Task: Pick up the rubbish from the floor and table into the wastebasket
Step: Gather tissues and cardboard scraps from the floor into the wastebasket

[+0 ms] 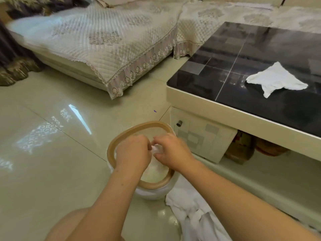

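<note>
Both hands were over the wastebasket (111,150), which stood on the floor just beside the near left corner of the table (199,98). The left hand (132,153) and right hand (171,151) were close together, fingers curled, pinching a small white crumpled scrap (157,150) between them above the basket's opening. How firm either pinch was, hard to tell; fingertips were mostly hidden.

More rubbish was not yet binned: a white crumpled tissue (276,79) lay on the dark glossy tabletop, well apart from the hands, far right. A white cloth or bag (189,206) lay on the floor touching the basket's near right side; whether rubbish or the liner's overhang, could not tell.

Risks, as a judgement: the scrap looked light, so on release it could cling to the fingers or drift past the tan rim onto the floor. A knock against the rim could tip the basket, which looked light. The tissue on the table could be missed since it sat outside the working area.

Surface and room: glossy pale floor tiles (52,162) with patterned window reflections at left. Sofa (104,40) with a quilted lace-edged cover at far left. Table had a cream base with a drawer knob (179,123), and dark items stored under it at right.
</note>
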